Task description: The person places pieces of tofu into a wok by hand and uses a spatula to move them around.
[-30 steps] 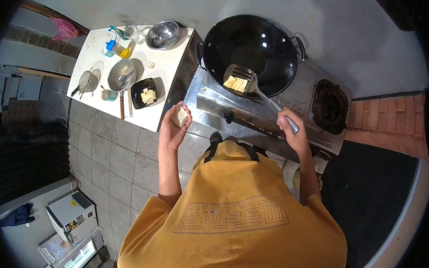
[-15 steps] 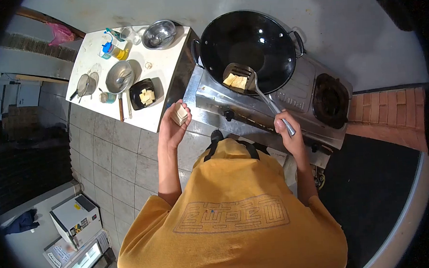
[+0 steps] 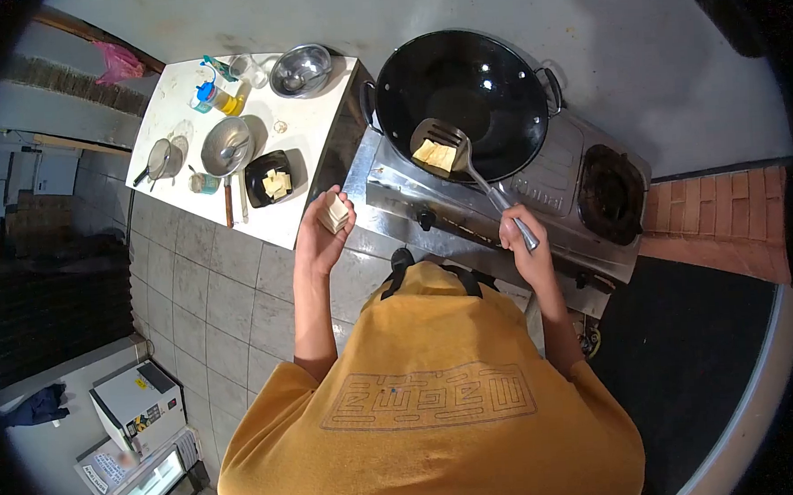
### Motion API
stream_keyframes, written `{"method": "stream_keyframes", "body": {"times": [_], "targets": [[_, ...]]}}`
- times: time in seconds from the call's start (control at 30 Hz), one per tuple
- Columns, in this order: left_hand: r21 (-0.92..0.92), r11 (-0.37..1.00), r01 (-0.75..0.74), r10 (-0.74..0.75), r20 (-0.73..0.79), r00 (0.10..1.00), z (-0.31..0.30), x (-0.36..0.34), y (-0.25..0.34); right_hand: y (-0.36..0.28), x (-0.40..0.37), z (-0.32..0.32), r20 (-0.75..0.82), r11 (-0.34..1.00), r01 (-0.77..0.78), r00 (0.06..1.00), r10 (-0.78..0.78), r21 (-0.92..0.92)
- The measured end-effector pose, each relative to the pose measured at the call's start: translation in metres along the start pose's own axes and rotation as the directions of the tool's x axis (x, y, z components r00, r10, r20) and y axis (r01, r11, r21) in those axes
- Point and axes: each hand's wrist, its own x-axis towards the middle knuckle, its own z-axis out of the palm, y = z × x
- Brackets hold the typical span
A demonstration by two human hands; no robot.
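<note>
My right hand (image 3: 529,240) grips the handle of a metal slotted spatula (image 3: 483,178). Its blade is in the near-left part of a large black wok (image 3: 496,85), with flat yellow pieces (image 3: 435,155), which look like fried tofu, on it. Cupped upward, my left hand (image 3: 321,240) holds a small stack of pale cream slices (image 3: 334,214), perhaps tofu, between table and stove. Nearest to that hand on the white table is a square black bowl (image 3: 257,196) with several cut pale-yellow pieces (image 3: 277,184) in it.
The wok sits on a steel gas stove (image 3: 537,191) with a second burner (image 3: 611,196) at right. On the white table (image 3: 304,118) stand two metal bowls (image 3: 227,146), a strainer (image 3: 160,159), a blue-lidded oil bottle (image 3: 220,99) and a small jar (image 3: 203,181).
The spatula handle and my right hand have swung slightly left; the blade stays in the wok with the yellow pieces. My left hand still holds its slices. The view has shifted a little.
</note>
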Motion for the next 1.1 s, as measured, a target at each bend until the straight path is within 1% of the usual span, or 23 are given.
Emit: {"method": "stream_keyframes", "body": {"times": [0.07,0.2,0.27,0.3,0.37,0.4,0.43,0.5,0.53,0.57,0.63,0.87,1.03,1.1], "targets": [[-0.006,1.000,-0.006,0.006,-0.012,1.000,-0.001,-0.001,0.001,-0.001,0.003,0.004,-0.041,0.995,-0.094,0.995,0.094,0.017],[-0.008,1.000,-0.019,0.019,-0.009,1.000,-0.001,-0.004,0.003,-0.018,0.017,0.011,-0.066,0.989,-0.122,0.990,0.128,0.088],[-0.015,1.000,-0.020,0.020,-0.006,1.000,-0.002,-0.004,0.003,-0.022,0.024,0.013,-0.090,0.971,-0.195,0.974,0.208,0.136],[-0.014,1.000,-0.019,0.019,-0.007,1.000,-0.003,-0.004,0.003,-0.023,0.027,0.012,-0.090,0.972,-0.194,0.974,0.207,0.136],[-0.014,1.000,-0.021,0.021,-0.010,1.000,-0.006,-0.004,0.004,-0.024,0.032,0.010,-0.095,0.944,-0.240,0.959,0.267,0.228],[-0.018,1.000,-0.025,0.024,-0.009,1.000,-0.006,-0.004,0.005,-0.029,0.036,0.010,-0.106,0.932,-0.267,0.948,0.300,0.243],[-0.022,0.999,-0.028,0.028,-0.008,1.000,-0.007,-0.005,0.005,-0.032,0.038,0.009,-0.104,0.932,-0.268,0.948,0.300,0.242],[-0.023,0.999,-0.030,0.030,-0.011,0.999,-0.009,-0.005,0.007,-0.036,0.043,0.007,-0.146,0.868,-0.322,0.905,0.399,0.377],[-0.023,0.999,-0.032,0.031,-0.013,0.999,-0.010,-0.006,0.008,-0.035,0.045,0.006,-0.143,0.841,-0.341,0.890,0.432,0.419],[-0.024,0.999,-0.032,0.032,-0.014,0.999,-0.011,-0.006,0.009,-0.036,0.045,0.005,-0.142,0.842,-0.342,0.891,0.432,0.418],[-0.012,0.999,-0.039,0.038,-0.022,0.999,-0.012,-0.005,0.009,-0.039,0.046,0.003,-0.138,0.780,-0.337,0.872,0.470,0.528],[-0.001,0.999,-0.048,0.048,-0.022,0.999,-0.009,-0.006,0.008,-0.039,0.046,-0.001,-0.136,0.745,-0.343,0.856,0.499,0.572],[-0.032,0.999,-0.027,0.026,-0.013,1.000,-0.008,-0.001,0.008,-0.038,0.046,-0.005,-0.114,0.693,-0.339,0.847,0.519,0.636],[-0.030,0.999,-0.026,0.026,-0.007,1.000,-0.008,0.001,0.007,-0.035,0.045,-0.007,-0.109,0.692,-0.326,0.856,0.505,0.645]]}}
